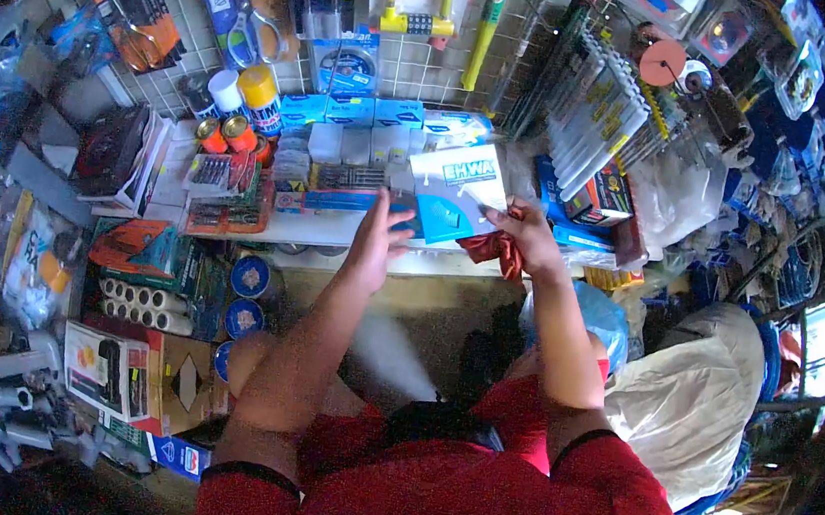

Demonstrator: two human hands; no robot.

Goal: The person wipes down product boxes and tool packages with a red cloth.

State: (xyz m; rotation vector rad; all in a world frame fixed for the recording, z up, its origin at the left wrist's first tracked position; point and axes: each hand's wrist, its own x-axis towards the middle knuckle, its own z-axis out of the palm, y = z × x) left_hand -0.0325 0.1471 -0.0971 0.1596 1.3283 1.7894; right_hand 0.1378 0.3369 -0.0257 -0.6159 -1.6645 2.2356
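Observation:
A flat white-and-blue packet marked EHWA (457,197) is tilted over the front of the shelf. My right hand (532,238) grips its right edge, with a crumpled shiny red cloth (495,254) bunched under the same fingers. Left of the packet, my left hand (372,243) is raised with its fingers apart, slightly blurred. A dark patch lies between those fingers and the packet; what it is, I cannot make out. Behind my left hand sit packs of drill bits (348,178) and a long blue box (323,198).
Spray cans (260,99) and small blue boxes (351,110) line the back of the shelf (412,261). A yellow lock (419,2) and scissors hang on the wire grid. Blue-lidded cans (249,278) stand lower left; a pale sack (694,398) is at right.

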